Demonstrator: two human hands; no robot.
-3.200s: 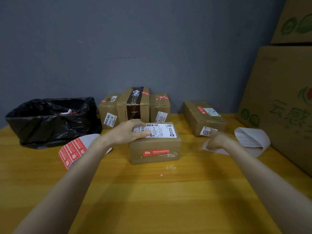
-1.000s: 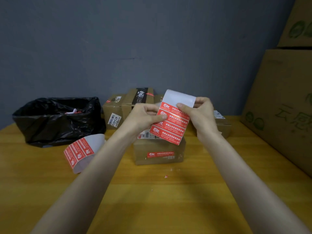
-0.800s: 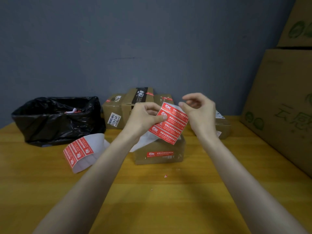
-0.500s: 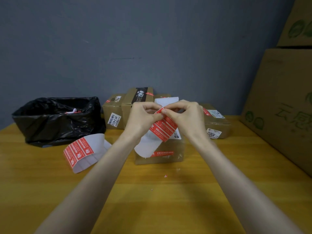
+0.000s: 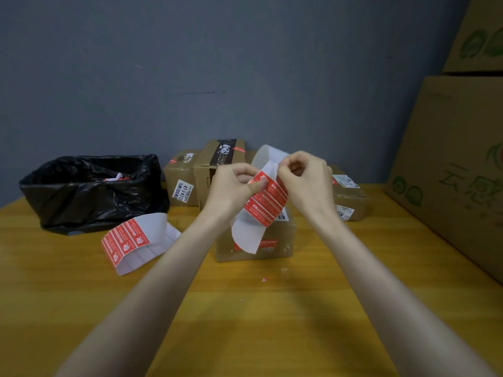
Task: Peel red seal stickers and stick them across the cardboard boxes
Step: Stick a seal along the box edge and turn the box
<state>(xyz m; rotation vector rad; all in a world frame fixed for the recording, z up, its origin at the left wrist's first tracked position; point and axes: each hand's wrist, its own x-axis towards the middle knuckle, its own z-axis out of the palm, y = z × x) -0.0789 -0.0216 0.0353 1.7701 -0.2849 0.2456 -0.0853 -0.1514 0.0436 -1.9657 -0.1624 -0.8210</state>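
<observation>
gripping sticker sheet (image 5: 265,205) w/ left hand (image 5: 234,186), right hand (image 5: 304,180) pinching corner

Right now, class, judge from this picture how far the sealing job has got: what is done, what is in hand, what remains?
Done: the near box carries a red seal on its front, and the black-taped back box shows one on top. In hand: the left hand holds the sticker sheet while the right hand pinches its top edge. Left: freeing a sticker and pressing it across a box.
</observation>
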